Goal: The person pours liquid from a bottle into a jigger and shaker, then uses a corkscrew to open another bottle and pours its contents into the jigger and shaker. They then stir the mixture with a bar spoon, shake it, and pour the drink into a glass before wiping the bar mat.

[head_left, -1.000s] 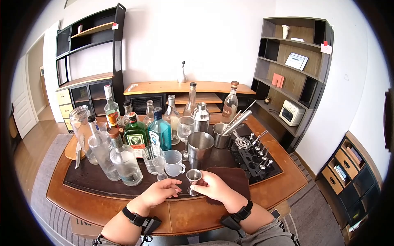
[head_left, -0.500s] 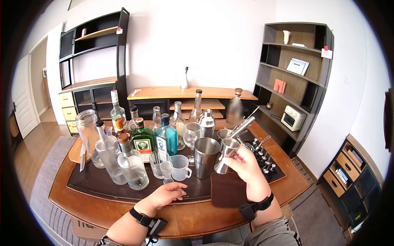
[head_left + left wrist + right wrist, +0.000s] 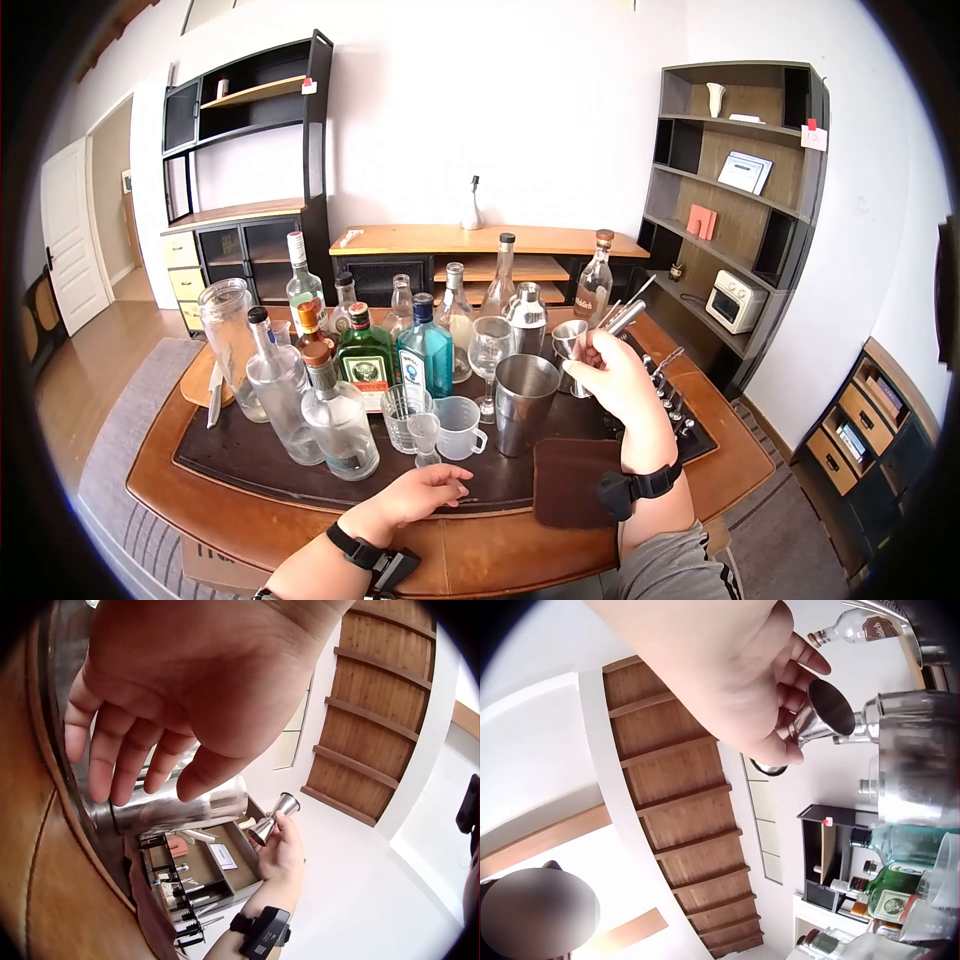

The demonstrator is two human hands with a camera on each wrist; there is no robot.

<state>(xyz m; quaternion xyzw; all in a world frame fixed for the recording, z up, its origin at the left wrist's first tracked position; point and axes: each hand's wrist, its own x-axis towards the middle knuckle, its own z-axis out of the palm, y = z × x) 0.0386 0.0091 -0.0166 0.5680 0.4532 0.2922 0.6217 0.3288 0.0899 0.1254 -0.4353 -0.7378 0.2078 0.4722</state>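
Right hand (image 3: 615, 375) has its grip pinched round the narrow waist of a steel jigger (image 3: 570, 348), held up just beside the tall metal tin (image 3: 526, 402). Smooth metal, so I reckon a loose pinch could let it slip or tilt. Swing it inward too low and it might clip the tin into the stemmed glass (image 3: 491, 350). Left hand (image 3: 415, 496) is holding nothing, fingers relaxed near the bench's (image 3: 450, 560) front edge; a careless push forward could topple the small glass (image 3: 424, 436).

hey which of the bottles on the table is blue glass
The dark-capped bottle just right of the green bottle; no other bottle there has blue glass.
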